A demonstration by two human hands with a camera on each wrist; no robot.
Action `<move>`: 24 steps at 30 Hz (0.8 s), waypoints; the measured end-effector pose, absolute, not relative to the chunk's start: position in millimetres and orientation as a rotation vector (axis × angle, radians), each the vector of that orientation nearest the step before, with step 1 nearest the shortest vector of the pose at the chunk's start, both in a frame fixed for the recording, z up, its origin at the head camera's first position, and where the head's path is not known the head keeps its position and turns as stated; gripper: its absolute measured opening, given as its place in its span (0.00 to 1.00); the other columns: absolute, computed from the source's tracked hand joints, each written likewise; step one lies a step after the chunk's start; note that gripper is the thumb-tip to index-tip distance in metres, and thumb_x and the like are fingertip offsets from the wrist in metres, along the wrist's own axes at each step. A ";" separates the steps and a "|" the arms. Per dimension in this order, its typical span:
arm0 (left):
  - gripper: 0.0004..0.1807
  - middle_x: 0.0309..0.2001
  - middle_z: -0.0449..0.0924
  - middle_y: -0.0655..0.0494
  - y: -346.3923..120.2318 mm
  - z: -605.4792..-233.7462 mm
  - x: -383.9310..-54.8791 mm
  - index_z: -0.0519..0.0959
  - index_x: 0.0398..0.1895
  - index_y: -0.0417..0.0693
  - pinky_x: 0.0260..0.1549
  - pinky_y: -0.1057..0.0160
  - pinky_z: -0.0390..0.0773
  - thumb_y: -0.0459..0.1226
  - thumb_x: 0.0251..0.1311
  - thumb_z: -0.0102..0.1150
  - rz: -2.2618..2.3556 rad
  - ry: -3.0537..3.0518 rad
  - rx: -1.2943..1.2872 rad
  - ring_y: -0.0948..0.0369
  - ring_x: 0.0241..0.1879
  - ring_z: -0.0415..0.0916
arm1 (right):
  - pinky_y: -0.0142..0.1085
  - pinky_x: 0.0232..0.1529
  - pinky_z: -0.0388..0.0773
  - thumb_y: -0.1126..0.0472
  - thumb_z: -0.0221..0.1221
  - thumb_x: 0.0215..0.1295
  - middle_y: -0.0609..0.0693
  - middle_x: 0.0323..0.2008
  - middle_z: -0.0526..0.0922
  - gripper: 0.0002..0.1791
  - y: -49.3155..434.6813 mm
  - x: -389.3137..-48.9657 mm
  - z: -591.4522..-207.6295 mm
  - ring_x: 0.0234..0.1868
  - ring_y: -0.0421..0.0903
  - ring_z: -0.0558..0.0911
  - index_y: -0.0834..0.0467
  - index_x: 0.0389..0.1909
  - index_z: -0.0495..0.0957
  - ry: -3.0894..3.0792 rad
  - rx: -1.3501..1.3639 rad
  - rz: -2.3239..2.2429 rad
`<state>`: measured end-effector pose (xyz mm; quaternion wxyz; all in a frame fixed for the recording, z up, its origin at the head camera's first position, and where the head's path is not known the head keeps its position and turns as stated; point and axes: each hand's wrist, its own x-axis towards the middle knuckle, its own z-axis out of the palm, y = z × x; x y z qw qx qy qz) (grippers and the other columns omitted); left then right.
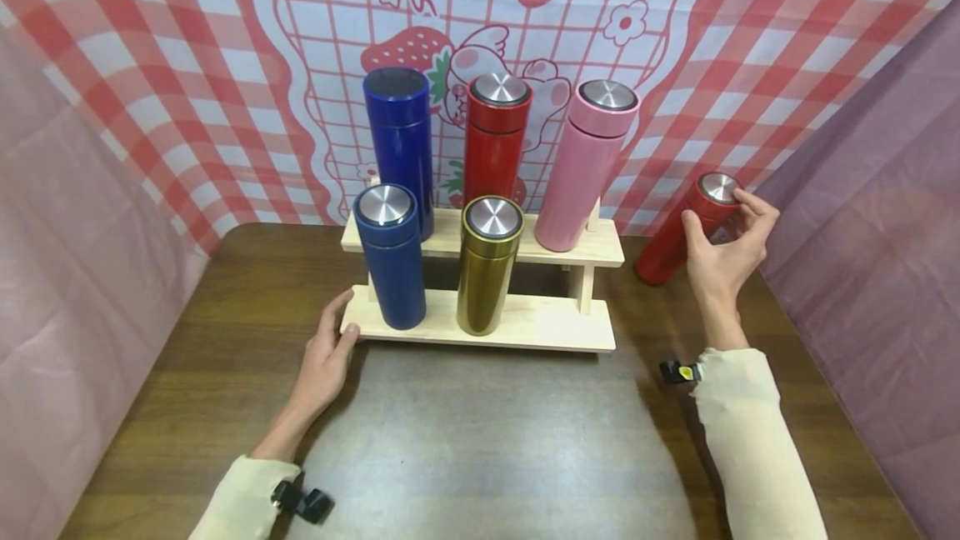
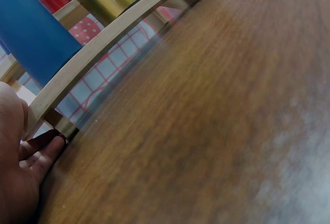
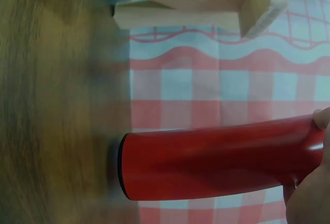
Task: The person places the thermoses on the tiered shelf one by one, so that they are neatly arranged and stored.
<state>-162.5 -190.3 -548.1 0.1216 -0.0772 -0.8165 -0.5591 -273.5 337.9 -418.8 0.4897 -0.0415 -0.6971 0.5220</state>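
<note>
At the right, my right hand point(image 1: 727, 261) grips a red thermos point(image 1: 667, 240) near its lid, thumb on one side and fingers on the other. In the right wrist view that thermos point(image 3: 206, 165) has its black-rimmed base close over the table. My left hand point(image 1: 327, 357) holds the left end of a two-tier wooden display stand point(image 1: 555, 323), fingers reaching below the lower board in the left wrist view. On the lower tier stand a blue thermos point(image 1: 393, 273) and a gold thermos point(image 1: 486, 282). The upper tier bears a dark blue thermos point(image 1: 405, 140), another red thermos point(image 1: 495, 148) and a pink thermos point(image 1: 577, 173).
The brown wooden table point(image 1: 465, 440) extends in front of the stand. Behind it hangs a red-and-white checked cloth point(image 1: 697, 65) with strawberry prints. Pinkish curtains point(image 1: 862, 273) close off both sides. A small black camera point(image 1: 300, 500) sits at each wrist.
</note>
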 end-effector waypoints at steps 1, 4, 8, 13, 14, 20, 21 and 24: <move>0.29 0.69 0.78 0.30 -188.6 -543.8 -160.9 0.63 0.85 0.39 0.60 0.78 0.67 0.35 0.87 0.50 -1.645 -2.386 -0.213 0.61 0.51 0.79 | 0.30 0.48 0.77 0.70 0.74 0.59 0.44 0.50 0.88 0.31 335.0 -270.3 -416.2 0.48 0.40 0.85 0.53 0.64 0.78 -1.689 -0.084 1.264; 0.29 0.68 0.79 0.31 -186.3 -537.2 -158.4 0.62 0.85 0.39 0.59 0.79 0.66 0.33 0.86 0.50 -1.666 -2.402 -0.190 0.57 0.52 0.79 | 0.30 0.49 0.77 0.71 0.74 0.58 0.43 0.49 0.88 0.31 328.1 -262.6 -409.7 0.47 0.40 0.85 0.55 0.63 0.78 -1.673 -0.035 1.246; 0.29 0.68 0.80 0.32 -185.7 -535.3 -158.3 0.62 0.86 0.39 0.59 0.79 0.66 0.33 0.87 0.50 -1.658 -2.423 -0.175 0.54 0.52 0.79 | 0.31 0.50 0.78 0.71 0.74 0.58 0.43 0.49 0.88 0.31 326.2 -258.3 -406.4 0.47 0.42 0.86 0.56 0.63 0.78 -1.642 0.018 1.253; 0.29 0.65 0.81 0.31 -185.8 -537.5 -158.8 0.63 0.85 0.39 0.58 0.77 0.67 0.34 0.87 0.50 -1.642 -2.403 -0.177 0.57 0.50 0.79 | 0.32 0.50 0.79 0.70 0.75 0.56 0.49 0.50 0.90 0.32 326.0 -253.9 -402.7 0.48 0.46 0.87 0.57 0.63 0.78 -1.592 0.068 1.291; 0.29 0.65 0.81 0.31 -185.7 -537.5 -158.5 0.63 0.85 0.39 0.57 0.77 0.68 0.35 0.87 0.50 -1.643 -2.394 -0.181 0.58 0.50 0.79 | 0.32 0.50 0.79 0.70 0.75 0.56 0.50 0.51 0.90 0.32 325.2 -252.3 -401.1 0.49 0.46 0.87 0.58 0.63 0.78 -1.582 0.079 1.298; 0.29 0.67 0.79 0.30 -185.5 -537.3 -158.0 0.63 0.85 0.40 0.58 0.74 0.69 0.37 0.86 0.50 -1.644 -2.379 -0.194 0.59 0.50 0.80 | 0.34 0.51 0.80 0.70 0.74 0.53 0.54 0.50 0.89 0.33 314.2 -239.0 -388.7 0.51 0.50 0.87 0.60 0.62 0.78 -1.536 0.136 1.340; 0.29 0.67 0.80 0.30 -185.6 -537.4 -158.2 0.63 0.85 0.40 0.58 0.74 0.68 0.36 0.86 0.50 -1.643 -2.383 -0.191 0.58 0.50 0.80 | 0.34 0.52 0.80 0.70 0.74 0.53 0.54 0.50 0.89 0.33 311.3 -236.2 -386.1 0.51 0.50 0.87 0.61 0.62 0.78 -1.528 0.144 1.347; 0.29 0.66 0.80 0.30 -185.8 -536.9 -158.2 0.63 0.85 0.40 0.59 0.75 0.68 0.35 0.86 0.50 -1.644 -2.399 -0.180 0.57 0.50 0.80 | 0.35 0.52 0.79 0.70 0.74 0.51 0.55 0.50 0.89 0.33 301.9 -227.1 -378.2 0.52 0.52 0.86 0.62 0.61 0.78 -1.495 0.173 1.376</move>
